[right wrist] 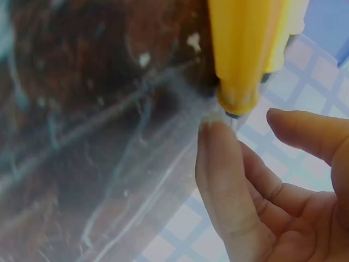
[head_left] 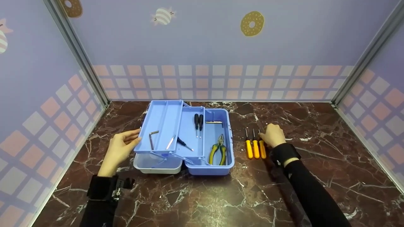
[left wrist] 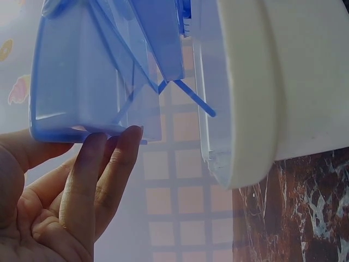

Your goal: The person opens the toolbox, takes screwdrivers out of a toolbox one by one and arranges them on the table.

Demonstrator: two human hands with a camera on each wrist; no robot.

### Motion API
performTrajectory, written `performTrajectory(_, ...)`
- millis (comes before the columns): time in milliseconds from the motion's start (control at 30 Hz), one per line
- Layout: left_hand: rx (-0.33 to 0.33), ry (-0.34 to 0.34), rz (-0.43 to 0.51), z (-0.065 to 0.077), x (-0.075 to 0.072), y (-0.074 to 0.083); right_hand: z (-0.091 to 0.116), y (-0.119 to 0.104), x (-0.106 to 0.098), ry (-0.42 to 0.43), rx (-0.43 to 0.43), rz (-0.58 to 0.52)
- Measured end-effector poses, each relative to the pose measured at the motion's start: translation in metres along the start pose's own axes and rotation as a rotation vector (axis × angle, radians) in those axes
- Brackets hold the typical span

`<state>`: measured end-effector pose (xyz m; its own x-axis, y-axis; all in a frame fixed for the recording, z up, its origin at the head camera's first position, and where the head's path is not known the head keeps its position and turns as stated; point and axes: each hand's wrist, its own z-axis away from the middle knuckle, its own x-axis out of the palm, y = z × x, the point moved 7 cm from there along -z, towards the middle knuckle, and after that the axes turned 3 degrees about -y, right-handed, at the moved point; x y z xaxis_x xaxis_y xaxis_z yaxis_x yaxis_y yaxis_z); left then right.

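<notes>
A blue toolbox [head_left: 231, 143] stands unfolded with stepped trays. My left hand [head_left: 121, 145] holds the outer left edge of the top tray [head_left: 170, 115], thumb at its rim and fingers against its side in the left wrist view. My right hand [head_left: 273, 135] is over the rightmost of three yellow-handled screwdrivers [head_left: 262, 149]. In the right wrist view its fingertips are right at the shaft below the yellow handle [right wrist: 240, 54], and the thumb stands apart. The other two yellow screwdrivers [head_left: 255, 149] lie alongside, to the left.
An L-shaped hex key [head_left: 151, 138] and a thin silver piece lie in the top tray. The middle tray [head_left: 188, 126] has small black-handled screwdrivers [head_left: 196, 120]. Pliers [head_left: 214, 152] and another hex key [head_left: 214, 122] are in the base. A whitish lid [head_left: 157, 171] sits under the trays.
</notes>
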<state>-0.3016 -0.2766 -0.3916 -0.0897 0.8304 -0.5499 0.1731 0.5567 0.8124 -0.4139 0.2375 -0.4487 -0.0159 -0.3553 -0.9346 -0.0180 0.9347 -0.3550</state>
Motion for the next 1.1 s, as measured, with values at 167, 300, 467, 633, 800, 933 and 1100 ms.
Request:
performTrajectory(167, 0.0, 0.002, -0.008, 0.0, 0.0, -0.001, 0.002, -0.003, -0.012, 0.049, -0.029, 0.039)
performTrajectory(300, -0.001, -0.001, -0.023, 0.001, -0.001, 0.0, 0.004, -0.004, -0.019, 0.077, -0.016, 0.053)
performTrajectory(467, 0.002, -0.011, -0.033, 0.001, 0.0, 0.0, 0.007, -0.01, -0.027, 0.11, -0.016, 0.083)
performTrajectory(633, 0.008, -0.011, -0.021, 0.001, 0.001, 0.0, 0.01, -0.018, -0.031, 0.139, -0.049, 0.101)
performTrajectory(800, 0.003, -0.006, -0.018, 0.001, 0.0, 0.0, 0.01, -0.029, -0.028, 0.135, -0.108, 0.129)
performTrajectory(933, -0.006, -0.007, -0.028, 0.001, 0.0, 0.001, 0.011, -0.038, -0.024, 0.147, -0.177, 0.134)
performTrajectory(1100, -0.002, -0.007, -0.029, 0.001, 0.0, 0.002, 0.013, -0.049, -0.012, 0.109, -0.266, 0.125)
